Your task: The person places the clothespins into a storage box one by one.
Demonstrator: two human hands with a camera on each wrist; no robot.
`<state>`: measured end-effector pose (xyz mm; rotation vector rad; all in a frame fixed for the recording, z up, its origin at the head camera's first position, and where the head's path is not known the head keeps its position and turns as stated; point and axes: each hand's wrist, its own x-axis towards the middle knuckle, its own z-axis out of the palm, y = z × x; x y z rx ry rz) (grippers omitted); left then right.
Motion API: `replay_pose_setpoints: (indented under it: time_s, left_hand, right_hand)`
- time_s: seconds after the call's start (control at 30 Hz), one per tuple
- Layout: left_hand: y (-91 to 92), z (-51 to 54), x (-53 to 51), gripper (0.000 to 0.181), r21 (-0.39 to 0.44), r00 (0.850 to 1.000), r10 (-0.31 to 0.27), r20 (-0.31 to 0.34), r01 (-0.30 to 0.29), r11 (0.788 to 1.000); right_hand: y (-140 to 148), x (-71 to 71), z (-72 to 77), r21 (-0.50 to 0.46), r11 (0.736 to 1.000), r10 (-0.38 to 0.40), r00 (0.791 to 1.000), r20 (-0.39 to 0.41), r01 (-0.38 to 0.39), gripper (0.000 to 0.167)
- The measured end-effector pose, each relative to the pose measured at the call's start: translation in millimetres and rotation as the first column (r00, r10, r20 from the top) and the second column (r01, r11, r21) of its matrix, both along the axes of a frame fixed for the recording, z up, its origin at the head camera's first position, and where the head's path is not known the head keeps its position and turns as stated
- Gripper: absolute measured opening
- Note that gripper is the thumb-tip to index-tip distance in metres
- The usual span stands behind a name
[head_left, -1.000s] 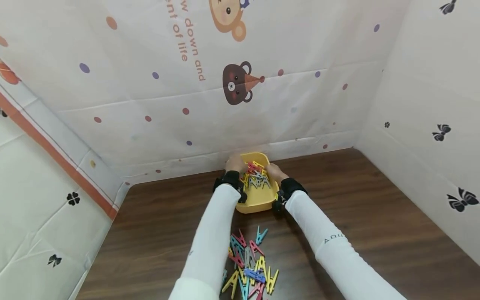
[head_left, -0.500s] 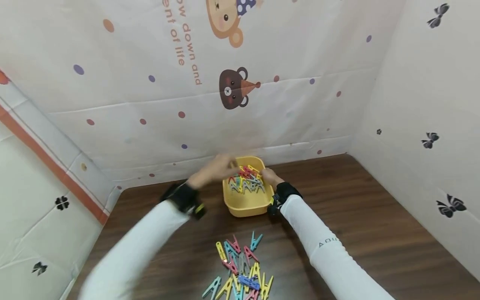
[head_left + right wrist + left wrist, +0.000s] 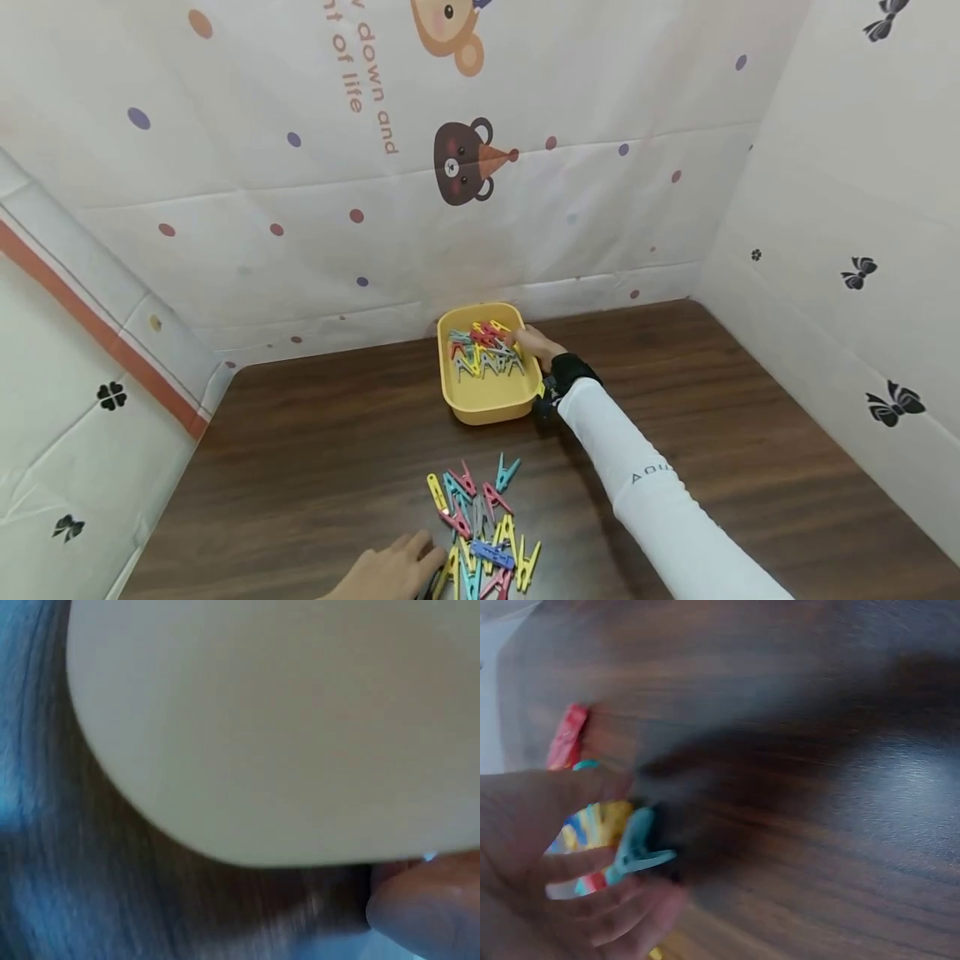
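At the bottom of the head view, my left hand (image 3: 393,571) is at the left edge of a pile of coloured clothespins (image 3: 492,554). The left wrist view shows this hand (image 3: 525,900) with thumb and fingers apart around a teal clothespin (image 3: 635,844); no firm pinch shows. My right hand (image 3: 536,343) grips the right rim of a yellow tray (image 3: 491,398), which holds more clothespins (image 3: 487,348) toward its far end. Up close, the tray (image 3: 262,735) fills much of the right wrist view, with fingers (image 3: 427,907) at its edge.
The brown wooden table (image 3: 315,450) meets a patterned sheet (image 3: 300,183) behind the tray. Another such sheet (image 3: 810,250) rises on the right. A red clothespin (image 3: 568,739) lies beyond my left thumb.
My left hand has let go of the tray's left side and come back toward me to the pile. The right hand has stayed on the rim.
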<state>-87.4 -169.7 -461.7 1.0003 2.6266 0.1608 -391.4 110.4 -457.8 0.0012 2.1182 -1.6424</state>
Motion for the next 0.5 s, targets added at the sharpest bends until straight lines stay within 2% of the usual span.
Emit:
replay_pose_setpoints:
  time_s: [0.1, 0.2, 0.27, 0.37, 0.4, 0.43, 0.47, 0.5]
  left_hand:
    - [8.7, 4.5, 3.3, 0.032, -0.013, 0.996, -0.009, -0.09, 0.008, 1.0]
    - [12.1, 1.6, -1.5, 0.023, -0.021, 0.988, -0.034, -0.149, 0.032, 0.999]
    - [10.2, -9.3, -8.9, 0.026, 0.001, 0.992, -0.036, -0.122, 0.037, 0.999]
    - [1.6, -32.8, -22.4, 0.031, 0.062, 0.998, -0.034, -0.057, 0.037, 0.997]
    - [1.2, -32.7, -26.1, 0.034, 0.068, 1.0, -0.02, -0.01, 0.02, 0.997]
    - [1.2, -27.9, -28.3, 0.036, 0.07, 1.0, -0.001, 0.029, -0.001, 0.998]
    - [2.8, -18.9, -29.5, 0.037, 0.078, 0.998, 0.012, 0.055, -0.016, 0.997]
    - [5.7, -7.1, -30.5, 0.037, 0.093, 0.999, 0.013, 0.05, -0.018, 0.995]
  right_hand:
    - [3, 0.9, -1.7, -0.064, 0.997, 0.032, 0.999, 0.007, -0.032, 0.081]
    - [7, 2.9, -5.1, -0.112, 0.993, 0.04, 0.999, 0.031, -0.036, 0.097]
    - [9, 3.4, -7.2, -0.147, 0.988, 0.041, 0.998, 0.042, -0.035, 0.099]
    - [10, 3.6, -8.1, -0.161, 0.987, 0.033, 0.999, 0.027, -0.028, 0.097]
    - [10, 3.5, -7.6, -0.167, 0.986, 0.028, 0.999, 0.02, -0.024, 0.095]
    - [9, 3.8, -8.0, -0.17, 0.985, 0.023, 1.0, 0.012, -0.021, 0.094]
    - [8, 4.0, -8.3, -0.17, 0.985, 0.019, 1.0, 0.003, -0.018, 0.092]
    - [7, 4.0, -8.5, -0.176, 0.984, 0.012, 1.0, -0.002, -0.012, 0.091]
